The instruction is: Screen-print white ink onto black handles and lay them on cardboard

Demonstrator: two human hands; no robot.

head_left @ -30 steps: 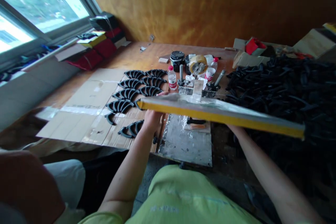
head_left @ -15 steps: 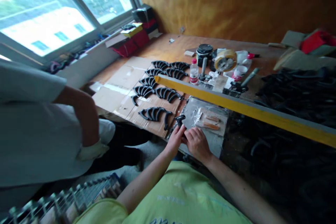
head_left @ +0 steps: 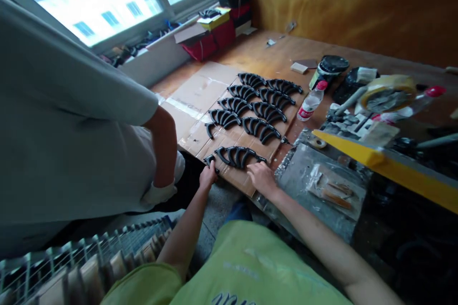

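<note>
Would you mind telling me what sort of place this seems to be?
Probably a small workshop for hand assembly or finishing. Rows of curved black parts lie on flattened cardboard over a wooden workbench, with a glue-smeared metal plate and a tape roll nearby.

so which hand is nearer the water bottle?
Right. The right hand lies on the cardboard below the water bottle; the left hand is farther left.

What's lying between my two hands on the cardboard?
In the head view, a fanned group of black curved parts lies between the left hand and right hand.
</note>
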